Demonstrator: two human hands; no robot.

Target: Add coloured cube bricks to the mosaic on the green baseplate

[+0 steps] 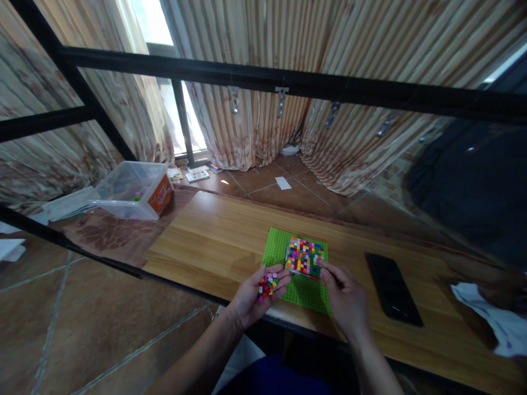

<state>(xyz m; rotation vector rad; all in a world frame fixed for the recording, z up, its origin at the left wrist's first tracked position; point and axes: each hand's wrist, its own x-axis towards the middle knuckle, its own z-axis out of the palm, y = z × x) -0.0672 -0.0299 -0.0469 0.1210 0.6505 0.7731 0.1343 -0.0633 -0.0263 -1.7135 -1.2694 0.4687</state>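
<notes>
Cupping bricks [269, 284] in our spread left hand [253, 293], we couldn't tell whether our right hand [346, 296] pinched anything beside the block [302, 254], squarish, aligned on its plate [304, 294]; the bin [127, 209] held green bits [135, 198].

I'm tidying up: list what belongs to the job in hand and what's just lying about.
In use:
loose coloured bricks in the left hand
multicoloured brick block by the right hand
green baseplate beneath it

Lying about:
black phone
white paper, right edge
white sheet on floor
</notes>
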